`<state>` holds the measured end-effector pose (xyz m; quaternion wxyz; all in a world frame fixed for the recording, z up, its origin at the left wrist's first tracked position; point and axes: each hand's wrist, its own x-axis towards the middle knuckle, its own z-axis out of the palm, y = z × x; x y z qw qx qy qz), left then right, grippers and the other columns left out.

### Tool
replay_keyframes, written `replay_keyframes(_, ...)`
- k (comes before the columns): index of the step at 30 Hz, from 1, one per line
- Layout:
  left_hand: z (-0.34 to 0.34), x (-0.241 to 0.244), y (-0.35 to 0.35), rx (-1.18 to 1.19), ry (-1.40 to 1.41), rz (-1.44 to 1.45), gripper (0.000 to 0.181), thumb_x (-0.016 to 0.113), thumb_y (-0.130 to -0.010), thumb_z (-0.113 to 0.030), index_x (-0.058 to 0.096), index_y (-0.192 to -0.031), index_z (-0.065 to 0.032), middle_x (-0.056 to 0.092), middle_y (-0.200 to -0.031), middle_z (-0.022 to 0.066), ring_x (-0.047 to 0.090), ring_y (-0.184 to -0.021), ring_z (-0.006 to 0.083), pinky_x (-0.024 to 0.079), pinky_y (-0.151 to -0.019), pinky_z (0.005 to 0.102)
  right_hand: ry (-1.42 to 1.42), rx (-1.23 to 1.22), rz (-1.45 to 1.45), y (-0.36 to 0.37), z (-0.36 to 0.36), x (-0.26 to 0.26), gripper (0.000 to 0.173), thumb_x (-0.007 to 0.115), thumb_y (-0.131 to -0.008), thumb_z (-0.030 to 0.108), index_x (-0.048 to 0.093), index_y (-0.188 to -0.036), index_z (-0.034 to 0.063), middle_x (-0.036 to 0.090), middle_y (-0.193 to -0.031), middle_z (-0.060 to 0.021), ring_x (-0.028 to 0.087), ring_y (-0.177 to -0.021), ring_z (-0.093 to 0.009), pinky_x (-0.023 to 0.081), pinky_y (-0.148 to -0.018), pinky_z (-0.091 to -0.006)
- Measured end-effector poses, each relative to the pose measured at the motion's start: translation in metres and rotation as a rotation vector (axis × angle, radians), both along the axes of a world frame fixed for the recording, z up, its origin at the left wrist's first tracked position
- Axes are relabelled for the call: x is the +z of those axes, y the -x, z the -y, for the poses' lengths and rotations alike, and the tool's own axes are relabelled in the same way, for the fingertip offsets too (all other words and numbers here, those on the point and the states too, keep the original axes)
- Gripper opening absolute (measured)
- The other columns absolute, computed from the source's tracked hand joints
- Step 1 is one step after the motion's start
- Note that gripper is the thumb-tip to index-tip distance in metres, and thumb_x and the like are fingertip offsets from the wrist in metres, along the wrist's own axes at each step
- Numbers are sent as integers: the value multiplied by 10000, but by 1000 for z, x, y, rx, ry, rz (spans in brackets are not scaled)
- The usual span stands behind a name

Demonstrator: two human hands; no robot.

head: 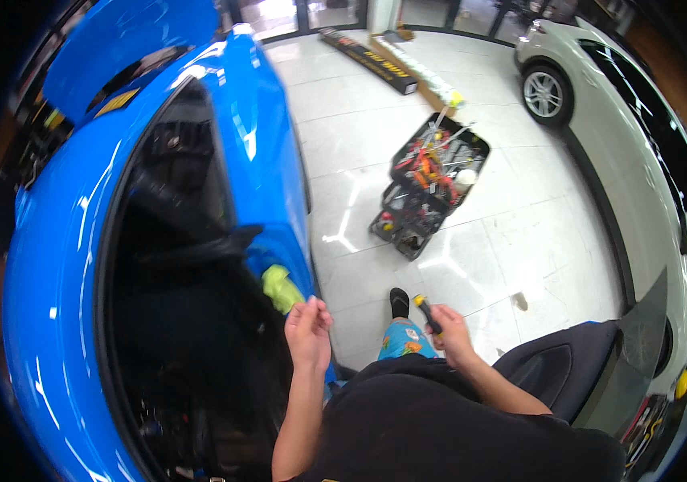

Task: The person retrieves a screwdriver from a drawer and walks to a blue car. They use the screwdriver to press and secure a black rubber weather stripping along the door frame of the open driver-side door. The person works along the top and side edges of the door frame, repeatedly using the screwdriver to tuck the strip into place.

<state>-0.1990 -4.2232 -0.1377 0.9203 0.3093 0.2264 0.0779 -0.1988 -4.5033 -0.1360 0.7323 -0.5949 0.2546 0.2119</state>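
My right hand (453, 332) grips a small black hand tool with a yellow end (427, 313); its exact kind is unclear. Held over the side of a blue car (286, 238), my left hand (308, 337) has its fingers curled. Whether something small sits between those fingertips cannot be made out. Just beyond them a yellow-green cloth (281, 289) lies against the blue bodywork. The car's interior beside my left forearm is dark, with few details visible. Between my hands, my foot in a black shoe (399, 302) stands on the tiled floor.
Ahead on the floor stands an open black toolbox (483, 147) full of hand tools, with smaller trays. Beyond it lie a long black box (367, 63) and a long cardboard box (395, 51). An open car door (536, 367) is at right, with a white car (614, 162) beyond.
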Motion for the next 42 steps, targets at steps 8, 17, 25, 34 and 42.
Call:
replay_keyframes(8,137,-101,-156,-744,-613,-145,154,677,-929,-115,554,-889,-32,667,-764,109,633,-589,155,505,-518,270,1,15,189,-93,72,-61,273,576,-1016,251,630,-1200,57,586,-749,-9,386,-500,-33,279,-445,-205)
replay_keyframes(17,337,-188,-422,-796,-1400,143,208,750,-842,-151,681,-954,9,692,-745,150,686,-660,235,517,-625,358,225,-328,36,-248,317,-85,264,586,-1006,318,641,-1119,86,563,-689,13,372,-452,-24,256,-392,-196)
replay_keyframes(25,434,-232,-485,-537,-1572,220,262,735,-847,-113,678,-1076,1,718,-938,166,713,-716,258,542,-671,365,180,-401,36,-314,384,-93,261,534,-1024,261,603,-1145,39,552,-704,-11,358,-440,-24,250,-383,-185)
replay_keyframes(34,262,-178,-349,-463,-1040,-204,107,683,-929,-131,693,-951,-27,680,-728,42,624,-669,83,476,-609,247,53,93,17,-316,250,-151,268,556,-1017,279,637,-1149,60,562,-703,0,384,-470,-32,266,-418,-197)
replay_keyframes(42,-12,50,-95,211,-1851,-658,181,697,-891,-97,685,-722,-31,640,-729,64,617,-693,126,476,-617,279,-197,651,165,-279,47,-169,333,571,-998,298,619,-1240,74,539,-738,23,401,-550,-10,239,-442,-179)
